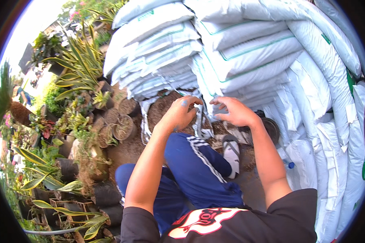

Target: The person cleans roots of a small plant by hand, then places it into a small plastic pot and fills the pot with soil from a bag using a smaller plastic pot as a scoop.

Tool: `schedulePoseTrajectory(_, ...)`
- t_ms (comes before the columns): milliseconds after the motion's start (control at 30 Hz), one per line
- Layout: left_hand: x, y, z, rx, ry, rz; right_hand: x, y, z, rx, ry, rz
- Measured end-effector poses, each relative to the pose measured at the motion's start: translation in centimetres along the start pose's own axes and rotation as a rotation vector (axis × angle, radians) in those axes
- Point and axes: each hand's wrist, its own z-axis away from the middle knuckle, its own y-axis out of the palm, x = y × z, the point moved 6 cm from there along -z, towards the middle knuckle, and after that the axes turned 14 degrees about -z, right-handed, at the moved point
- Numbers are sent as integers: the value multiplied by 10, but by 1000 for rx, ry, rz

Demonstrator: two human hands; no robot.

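L hand point(185, 112) & R hand point(236, 112) apart, both half-curled, nr open sack point(144, 108) w/ soil point(162, 107). Grnd point(129, 152) brn; white bags point(253, 52) stacked ahead & R, pots point(125, 128) L.

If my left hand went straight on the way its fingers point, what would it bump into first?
Most likely your right hand, which faces the left hand across a gap, though depth is hard to judge from this single view.
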Motion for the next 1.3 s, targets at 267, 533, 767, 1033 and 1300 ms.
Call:
schedulePoseTrajectory(267, -79, 186, -55, 154, 50, 150, -111, -58, 115, -241, 200, -67)
schedulePoseTrajectory(533, -131, 362, -45, 155, -286, 565, -208, -74, 210, -354, 341, 103)
schedulePoseTrajectory(767, -121, 414, -14, 97, -299, 337, -238, -20, 228, -474, 218, 274)
schedulePoseTrajectory(1033, -126, 378, -18, -5, -96, 148, -251, -9, 222, -583, 230, 300)
schedulePoseTrajectory(1300, -132, 383, -12, -53, 98, -87, -251, -6, 230, -631, 190, 312)
